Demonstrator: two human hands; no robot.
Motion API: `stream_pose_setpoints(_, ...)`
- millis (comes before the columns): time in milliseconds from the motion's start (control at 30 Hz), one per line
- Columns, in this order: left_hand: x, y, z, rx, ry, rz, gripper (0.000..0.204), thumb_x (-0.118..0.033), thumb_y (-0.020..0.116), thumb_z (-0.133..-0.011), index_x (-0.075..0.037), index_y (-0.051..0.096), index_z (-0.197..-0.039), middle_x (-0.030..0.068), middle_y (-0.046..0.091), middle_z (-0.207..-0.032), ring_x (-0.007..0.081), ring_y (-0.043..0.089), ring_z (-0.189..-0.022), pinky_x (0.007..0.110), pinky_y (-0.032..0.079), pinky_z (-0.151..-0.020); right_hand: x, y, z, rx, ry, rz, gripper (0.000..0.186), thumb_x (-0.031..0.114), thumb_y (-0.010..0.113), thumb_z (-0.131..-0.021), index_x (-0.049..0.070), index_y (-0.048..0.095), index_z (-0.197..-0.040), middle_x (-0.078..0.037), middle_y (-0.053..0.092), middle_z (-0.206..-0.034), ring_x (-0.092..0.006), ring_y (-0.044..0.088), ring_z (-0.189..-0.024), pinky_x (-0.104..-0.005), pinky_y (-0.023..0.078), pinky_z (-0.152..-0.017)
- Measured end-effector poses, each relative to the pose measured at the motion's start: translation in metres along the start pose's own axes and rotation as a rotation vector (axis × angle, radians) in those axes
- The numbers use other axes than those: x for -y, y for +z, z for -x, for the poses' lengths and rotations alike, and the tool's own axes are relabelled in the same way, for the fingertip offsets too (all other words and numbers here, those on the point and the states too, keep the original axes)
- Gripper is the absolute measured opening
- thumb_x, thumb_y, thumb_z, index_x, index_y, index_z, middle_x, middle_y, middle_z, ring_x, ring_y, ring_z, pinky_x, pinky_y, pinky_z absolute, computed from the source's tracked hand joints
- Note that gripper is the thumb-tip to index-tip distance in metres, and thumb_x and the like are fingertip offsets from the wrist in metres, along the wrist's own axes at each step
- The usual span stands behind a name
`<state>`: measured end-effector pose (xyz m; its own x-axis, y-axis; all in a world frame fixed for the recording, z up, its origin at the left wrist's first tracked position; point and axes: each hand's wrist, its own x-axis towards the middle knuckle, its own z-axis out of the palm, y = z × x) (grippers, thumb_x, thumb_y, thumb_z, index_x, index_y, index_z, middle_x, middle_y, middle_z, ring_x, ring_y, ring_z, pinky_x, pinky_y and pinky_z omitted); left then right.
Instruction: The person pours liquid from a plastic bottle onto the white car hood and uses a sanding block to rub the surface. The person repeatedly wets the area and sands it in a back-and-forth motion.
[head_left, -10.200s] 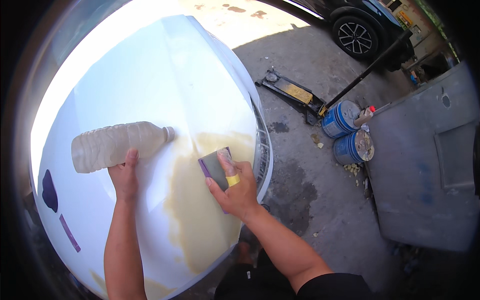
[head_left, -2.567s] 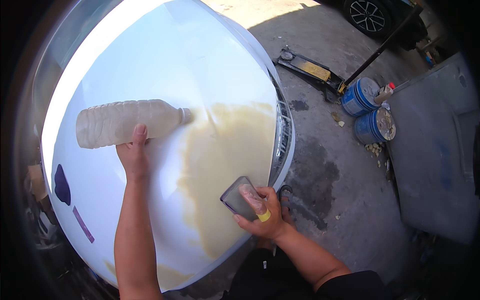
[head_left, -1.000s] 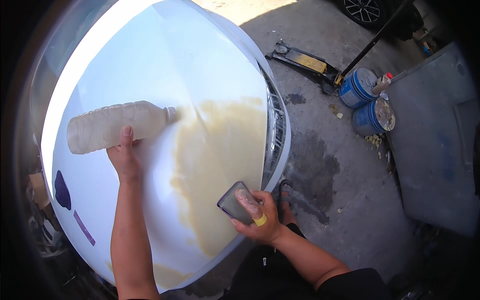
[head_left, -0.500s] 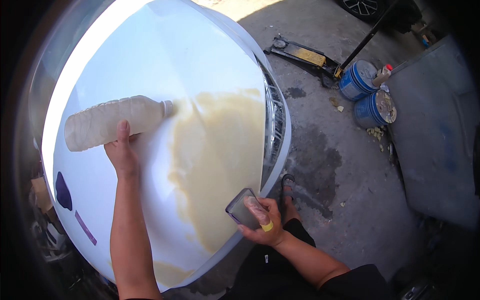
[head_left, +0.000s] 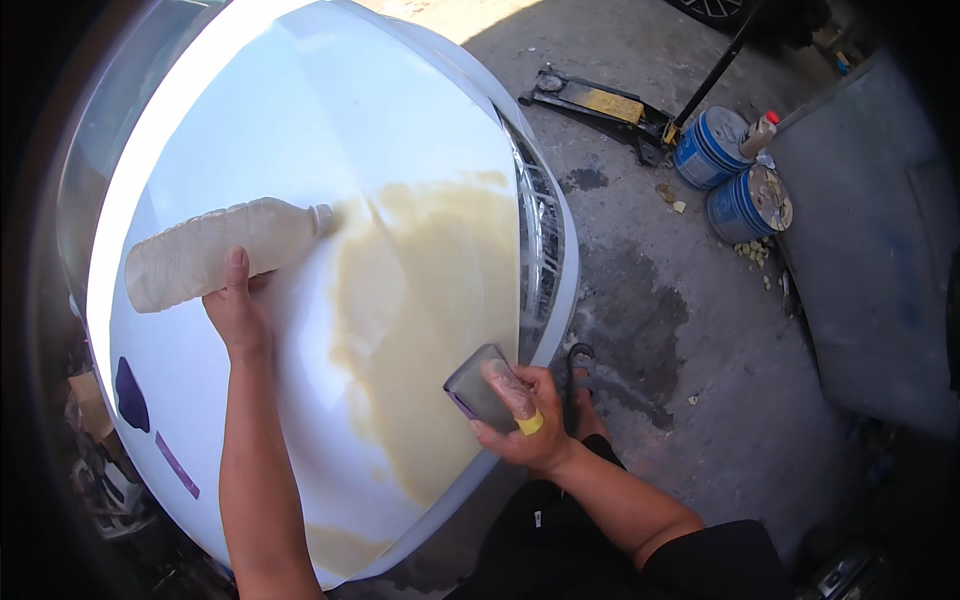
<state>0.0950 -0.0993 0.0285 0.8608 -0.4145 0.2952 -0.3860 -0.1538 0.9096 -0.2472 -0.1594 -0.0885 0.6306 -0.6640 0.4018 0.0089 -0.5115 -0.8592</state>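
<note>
A white car hood (head_left: 300,140) fills the left and middle, with a wide yellowish wet patch (head_left: 430,300) running down its right half. My left hand (head_left: 237,310) grips a cloudy plastic bottle (head_left: 215,250) lying on its side on the hood, its neck pointing at the patch. My right hand (head_left: 525,425), with a yellow band on one finger, holds a grey-purple sanding block (head_left: 480,385) flat against the hood near its lower right edge, at the border of the patch.
On the concrete floor to the right lie a floor jack (head_left: 600,105) and two blue tins (head_left: 735,175), one with a small bottle on top. A grey body panel (head_left: 870,260) leans at the far right. A purple mark (head_left: 130,395) sits on the hood's left.
Over the last seconds my right hand has slid the sanding block down from the middle of the patch to its lower right edge. The bottle and my left hand stayed put.
</note>
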Motion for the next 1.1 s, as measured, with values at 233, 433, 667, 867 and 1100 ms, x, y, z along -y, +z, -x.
stream_pose_setpoints(233, -0.004, 0.005, 0.000, 0.020, 0.011, -0.032, 0.054, -0.046, 0.061, -0.094, 0.001, 0.058, -0.121, 0.0081, 0.065, -0.106, 0.0170, 0.061, -0.086, 0.029, 0.047, -0.071, -0.033, 0.001, -0.137, -0.106, -0.041, 0.231, 0.063, 0.026, 0.081, -0.074, 0.005, 0.061, -0.130, -0.013, 0.067, -0.105, -0.0295, 0.057, -0.096, -0.0382, 0.050, -0.083)
stream_pose_setpoints(433, 0.002, -0.002, -0.001, 0.010, -0.002, 0.009, 0.055, -0.047, 0.061, -0.094, 0.001, 0.057, -0.122, 0.0083, 0.065, -0.108, 0.0180, 0.063, -0.089, 0.029, 0.048, -0.074, -0.028, 0.003, -0.134, -0.122, -0.057, 0.254, 0.066, 0.022, 0.081, -0.074, 0.006, 0.059, -0.133, -0.015, 0.065, -0.106, -0.0288, 0.057, -0.096, -0.0367, 0.050, -0.084)
stream_pose_setpoints(667, -0.001, -0.004, 0.001, 0.032, -0.032, -0.005, 0.059, -0.048, 0.065, -0.092, -0.001, 0.055, -0.126, 0.0066, 0.063, -0.111, 0.0154, 0.060, -0.095, 0.028, 0.048, -0.075, -0.021, -0.006, -0.013, -0.027, -0.013, 0.033, 0.068, 0.020, 0.083, -0.070, 0.006, 0.058, -0.131, -0.014, 0.064, -0.130, -0.0283, 0.057, -0.106, -0.0395, 0.049, -0.091)
stream_pose_setpoints(867, 0.002, 0.002, -0.005, 0.022, -0.016, -0.003, 0.055, -0.048, 0.062, -0.093, -0.001, 0.058, -0.120, 0.0075, 0.065, -0.105, 0.0169, 0.062, -0.087, 0.029, 0.047, -0.072, -0.052, -0.019, -0.210, -0.097, 0.037, 0.406, 0.065, 0.034, 0.075, -0.079, 0.005, 0.057, -0.134, -0.013, 0.068, -0.103, -0.0321, 0.054, -0.096, -0.0413, 0.048, -0.085)
stream_pose_setpoints(1100, 0.006, -0.007, -0.001, 0.012, -0.054, 0.003, 0.059, -0.047, 0.065, -0.092, -0.003, 0.054, -0.128, 0.0048, 0.062, -0.113, 0.0141, 0.058, -0.096, 0.028, 0.045, -0.075, -0.017, -0.013, -0.004, -0.013, -0.011, 0.037, 0.068, 0.022, 0.084, -0.071, 0.007, 0.059, -0.133, -0.011, 0.066, -0.125, -0.0309, 0.057, -0.103, -0.0394, 0.049, -0.092)
